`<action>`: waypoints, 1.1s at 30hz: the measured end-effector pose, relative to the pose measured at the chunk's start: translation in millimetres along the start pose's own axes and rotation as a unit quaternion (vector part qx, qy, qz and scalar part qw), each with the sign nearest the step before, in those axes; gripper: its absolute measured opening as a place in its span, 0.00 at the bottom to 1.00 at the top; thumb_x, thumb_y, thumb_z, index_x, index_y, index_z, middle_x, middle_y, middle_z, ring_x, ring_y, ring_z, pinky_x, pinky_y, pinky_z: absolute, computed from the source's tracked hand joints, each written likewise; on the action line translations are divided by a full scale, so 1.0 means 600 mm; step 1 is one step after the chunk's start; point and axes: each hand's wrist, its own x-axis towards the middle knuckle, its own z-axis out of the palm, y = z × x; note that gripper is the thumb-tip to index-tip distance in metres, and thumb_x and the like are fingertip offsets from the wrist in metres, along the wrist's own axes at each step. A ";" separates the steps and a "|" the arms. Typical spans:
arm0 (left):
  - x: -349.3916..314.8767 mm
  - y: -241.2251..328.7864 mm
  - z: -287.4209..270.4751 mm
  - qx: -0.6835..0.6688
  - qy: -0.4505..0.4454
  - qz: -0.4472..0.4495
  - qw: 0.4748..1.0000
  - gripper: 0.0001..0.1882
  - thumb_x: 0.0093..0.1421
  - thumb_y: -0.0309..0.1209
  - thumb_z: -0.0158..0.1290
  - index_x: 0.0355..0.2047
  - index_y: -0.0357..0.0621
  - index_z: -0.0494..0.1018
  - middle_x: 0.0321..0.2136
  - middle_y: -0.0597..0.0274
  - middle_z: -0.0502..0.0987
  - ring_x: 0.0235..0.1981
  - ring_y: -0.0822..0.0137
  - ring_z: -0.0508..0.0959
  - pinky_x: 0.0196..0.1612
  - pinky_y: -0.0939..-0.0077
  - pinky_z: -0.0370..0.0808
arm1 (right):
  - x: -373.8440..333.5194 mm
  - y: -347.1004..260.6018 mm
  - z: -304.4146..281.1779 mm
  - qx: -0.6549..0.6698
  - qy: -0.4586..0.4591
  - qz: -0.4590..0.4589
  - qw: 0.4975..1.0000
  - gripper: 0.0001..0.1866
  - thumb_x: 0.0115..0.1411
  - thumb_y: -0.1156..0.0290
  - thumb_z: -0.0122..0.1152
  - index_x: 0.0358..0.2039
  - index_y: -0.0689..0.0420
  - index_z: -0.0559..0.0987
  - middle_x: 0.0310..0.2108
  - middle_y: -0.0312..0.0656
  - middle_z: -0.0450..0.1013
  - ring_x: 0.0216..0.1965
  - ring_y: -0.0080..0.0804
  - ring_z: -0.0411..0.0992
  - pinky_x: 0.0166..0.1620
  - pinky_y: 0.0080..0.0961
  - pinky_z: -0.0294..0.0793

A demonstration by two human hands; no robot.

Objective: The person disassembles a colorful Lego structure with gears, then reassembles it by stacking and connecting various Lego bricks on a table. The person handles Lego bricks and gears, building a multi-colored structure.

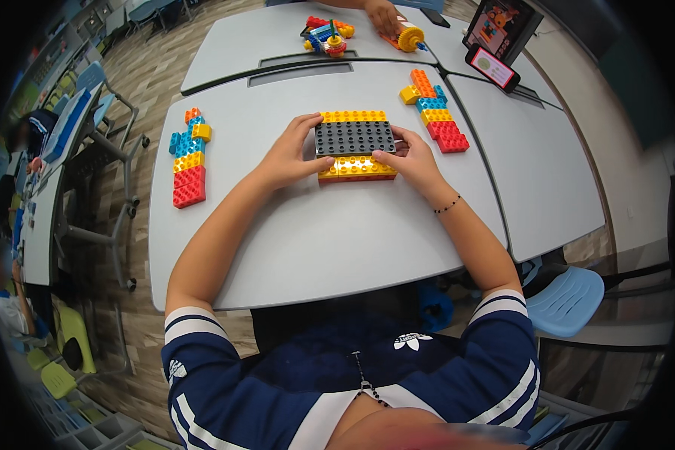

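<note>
Between my hands on the white table stands a block build with a dark grey studded plate (355, 137) across its top. Yellow bricks (350, 166) show along its near and far sides, with a thin red layer below the near ones. My left hand (296, 152) grips the left edge, thumb on the near left corner and fingers at the far left. My right hand (412, 159) clasps the right edge, thumb at the near right corner. Some fingertips are hidden behind the build.
Blocky brick figures in red, yellow, blue and orange lie at the left (190, 161) and right (436, 112). Across the table, another person's hand (383, 16) touches an orange and yellow build (410, 37). A propped phone (493, 67) leans by a tablet (501, 28). A blue chair (566, 300) stands lower right.
</note>
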 end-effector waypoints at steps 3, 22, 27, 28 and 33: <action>0.012 0.010 -0.028 0.041 -0.041 -0.003 0.998 0.39 0.49 0.45 0.63 0.57 0.37 0.65 0.56 0.50 0.66 0.61 0.53 0.63 0.63 0.61 0.61 | 0.000 -0.003 -0.007 0.028 -0.012 -0.005 1.000 0.38 0.51 0.67 0.72 0.59 0.68 0.65 0.45 0.47 0.72 0.46 0.30 0.73 0.51 0.25 0.74; 0.034 0.047 -0.064 0.163 -0.111 0.055 0.979 0.33 0.47 0.47 0.65 0.46 0.33 0.73 0.45 0.49 0.72 0.48 0.53 0.73 0.52 0.65 0.72 | 0.081 -0.114 -0.039 -0.362 -0.234 -0.208 0.878 0.36 0.42 0.52 0.75 0.47 0.62 0.77 0.45 0.48 0.72 0.49 0.41 0.70 0.51 0.31 0.72; 0.024 0.061 -0.053 0.249 -0.127 0.056 0.958 0.33 0.49 0.46 0.64 0.45 0.30 0.71 0.44 0.47 0.71 0.48 0.52 0.72 0.52 0.64 0.71 | 0.072 -0.112 -0.042 -0.369 -0.237 -0.242 0.865 0.34 0.44 0.54 0.74 0.47 0.63 0.76 0.43 0.47 0.72 0.45 0.40 0.72 0.46 0.30 0.73; 0.022 0.062 -0.051 0.256 -0.127 0.062 0.956 0.33 0.49 0.46 0.63 0.45 0.30 0.70 0.44 0.47 0.70 0.48 0.52 0.72 0.53 0.64 0.71 | 0.070 -0.110 -0.041 -0.369 -0.236 -0.240 0.866 0.33 0.44 0.54 0.73 0.46 0.64 0.76 0.42 0.48 0.72 0.45 0.41 0.71 0.46 0.31 0.73; 0.018 0.056 -0.044 0.270 -0.117 0.089 0.952 0.33 0.49 0.47 0.62 0.44 0.29 0.69 0.45 0.46 0.69 0.50 0.52 0.70 0.55 0.64 0.69 | 0.074 -0.102 -0.040 -0.353 -0.240 -0.270 0.863 0.33 0.44 0.52 0.72 0.42 0.66 0.76 0.39 0.49 0.70 0.45 0.42 0.69 0.49 0.32 0.70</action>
